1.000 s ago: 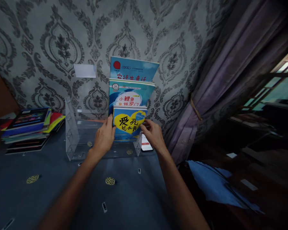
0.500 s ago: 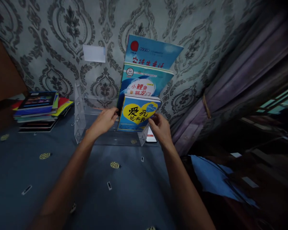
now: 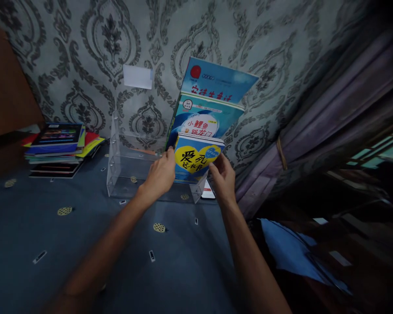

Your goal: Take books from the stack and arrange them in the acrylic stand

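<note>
A small book with a yellow heart on its blue cover (image 3: 196, 159) stands in the front tier of a clear acrylic rack (image 3: 124, 163). My left hand (image 3: 160, 174) grips its left edge and my right hand (image 3: 223, 176) grips its right edge. Behind it stand two taller blue books, a middle one (image 3: 206, 122) and a rear one (image 3: 219, 83), stepped upward against the wall.
A pile of colourful books (image 3: 60, 146) lies at the left on the blue patterned cloth (image 3: 85, 244). A phone (image 3: 208, 192) lies just right of the rack. Purple curtain (image 3: 314, 122) and a blue cloth (image 3: 291, 253) are to the right. Patterned wallpaper rises behind.
The view has shifted, so the rack and books sit further right and higher. My left hand has closed back onto the left edge of the heart book; my right hand stays on its right edge.
</note>
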Action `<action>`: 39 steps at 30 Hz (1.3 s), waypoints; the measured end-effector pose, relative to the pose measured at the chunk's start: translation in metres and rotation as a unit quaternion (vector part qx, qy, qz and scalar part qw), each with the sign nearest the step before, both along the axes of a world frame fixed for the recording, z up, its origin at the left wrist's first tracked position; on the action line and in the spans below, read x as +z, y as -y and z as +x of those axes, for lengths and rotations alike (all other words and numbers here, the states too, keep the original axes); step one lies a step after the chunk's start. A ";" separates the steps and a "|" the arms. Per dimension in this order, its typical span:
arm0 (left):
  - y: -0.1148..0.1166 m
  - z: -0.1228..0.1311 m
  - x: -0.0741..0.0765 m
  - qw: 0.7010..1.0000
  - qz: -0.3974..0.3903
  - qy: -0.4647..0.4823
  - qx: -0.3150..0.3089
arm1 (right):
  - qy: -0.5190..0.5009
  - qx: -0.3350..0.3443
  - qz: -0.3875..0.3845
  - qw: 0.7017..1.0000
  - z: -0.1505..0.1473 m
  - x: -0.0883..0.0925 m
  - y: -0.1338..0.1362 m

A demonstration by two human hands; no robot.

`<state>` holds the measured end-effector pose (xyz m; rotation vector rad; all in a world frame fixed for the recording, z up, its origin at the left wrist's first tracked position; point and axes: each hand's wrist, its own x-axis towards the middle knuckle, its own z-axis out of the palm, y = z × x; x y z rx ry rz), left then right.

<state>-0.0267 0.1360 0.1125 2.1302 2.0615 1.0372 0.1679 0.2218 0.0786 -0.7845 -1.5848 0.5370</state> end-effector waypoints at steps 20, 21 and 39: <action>-0.008 0.004 -0.009 0.998 0.055 0.022 -0.011 | -0.042 -0.029 -0.007 0.999 -0.030 -0.005 0.005; -0.007 0.004 -0.008 0.998 0.052 0.024 -0.009 | -0.043 -0.029 -0.006 0.999 -0.030 -0.005 0.006; -0.013 -0.042 0.001 0.992 0.093 0.064 -0.049 | -0.074 0.003 -0.006 0.997 -0.017 -0.003 -0.004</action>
